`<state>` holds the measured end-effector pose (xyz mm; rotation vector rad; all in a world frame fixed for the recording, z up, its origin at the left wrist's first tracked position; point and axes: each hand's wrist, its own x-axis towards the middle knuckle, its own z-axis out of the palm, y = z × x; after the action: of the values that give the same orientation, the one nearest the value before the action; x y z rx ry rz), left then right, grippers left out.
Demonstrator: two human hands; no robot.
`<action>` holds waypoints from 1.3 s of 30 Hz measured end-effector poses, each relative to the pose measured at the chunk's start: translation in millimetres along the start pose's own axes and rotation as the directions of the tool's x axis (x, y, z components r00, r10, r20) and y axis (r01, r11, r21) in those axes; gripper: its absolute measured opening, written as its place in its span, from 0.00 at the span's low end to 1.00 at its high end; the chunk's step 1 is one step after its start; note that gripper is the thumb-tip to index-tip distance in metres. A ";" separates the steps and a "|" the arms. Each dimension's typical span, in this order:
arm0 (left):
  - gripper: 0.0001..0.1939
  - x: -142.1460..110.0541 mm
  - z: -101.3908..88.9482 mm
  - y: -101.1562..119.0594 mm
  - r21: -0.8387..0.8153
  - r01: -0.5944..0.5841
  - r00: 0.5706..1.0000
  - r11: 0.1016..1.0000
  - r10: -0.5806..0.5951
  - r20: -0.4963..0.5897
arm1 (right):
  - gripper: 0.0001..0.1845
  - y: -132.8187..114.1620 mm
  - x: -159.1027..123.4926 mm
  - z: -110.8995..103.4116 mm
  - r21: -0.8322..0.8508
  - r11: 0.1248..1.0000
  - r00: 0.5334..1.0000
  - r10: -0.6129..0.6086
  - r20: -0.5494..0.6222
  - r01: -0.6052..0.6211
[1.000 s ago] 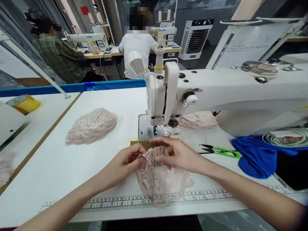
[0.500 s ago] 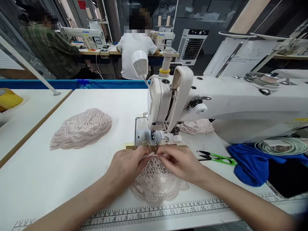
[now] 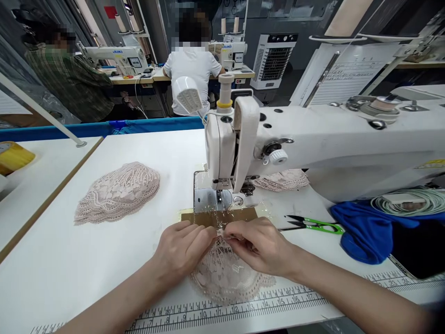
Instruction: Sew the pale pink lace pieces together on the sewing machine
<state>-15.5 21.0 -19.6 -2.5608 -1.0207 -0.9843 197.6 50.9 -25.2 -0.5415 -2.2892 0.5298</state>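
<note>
A pale pink lace piece [image 3: 231, 273] with a scalloped edge lies in front of the sewing machine [image 3: 229, 139], its lower part over the printed ruler. My left hand [image 3: 184, 246] pinches its upper edge from the left, fingers closed. Opposite it, my right hand [image 3: 259, 243] pinches the same edge between thumb and forefinger. The two hands almost meet, with a small bit of lace showing between them. Just beyond the fingertips are a brown strip [image 3: 239, 214] and the metal needle plate [image 3: 205, 199]. The lace inside the fingers is hidden.
A lace stack [image 3: 118, 192] lies left; more lace [image 3: 283, 180] sits behind the needle area. Green-handled thread snips [image 3: 318, 225], blue cloth [image 3: 365, 232], a coiled pale tape [image 3: 403, 202] and a black phone [image 3: 420, 250] are at right. Two people work at machines beyond the blue edge [image 3: 156, 124].
Both hands have drawn slightly toward me with the lace edge, uncovering more of the brown strip. My left fingers are curled more. The camera view has shifted a little.
</note>
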 end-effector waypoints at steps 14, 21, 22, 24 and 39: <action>0.05 -0.9 -0.3 0.1 -0.006 -0.034 0.999 0.999 0.034 -0.012 | 0.11 -0.7 0.3 1.5 0.029 0.996 0.995 0.080 0.054 -0.082; 0.06 1.8 -1.6 1.0 -0.012 -0.037 0.999 0.999 0.037 -0.009 | 0.09 -1.7 0.6 1.1 0.043 0.997 0.997 0.058 0.058 -0.061; 0.06 1.9 -1.7 1.2 -0.019 -0.038 0.999 0.999 0.038 -0.006 | 0.10 -1.7 0.5 1.1 0.046 0.998 0.997 0.045 0.060 -0.048; 0.06 1.9 -2.0 1.6 -0.036 -0.039 0.999 0.999 0.039 0.002 | 0.12 -1.7 0.5 1.1 0.049 0.998 0.997 0.034 0.067 -0.037; 0.04 -0.6 -2.4 2.1 -0.071 -0.086 0.996 0.994 0.087 0.015 | 0.06 0.0 1.0 -0.7 -0.103 0.991 0.989 -0.094 -0.117 0.082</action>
<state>-15.7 18.1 -18.1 -2.6512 -0.8864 -0.9930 197.5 51.7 -24.2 -0.5038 -2.2191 0.3337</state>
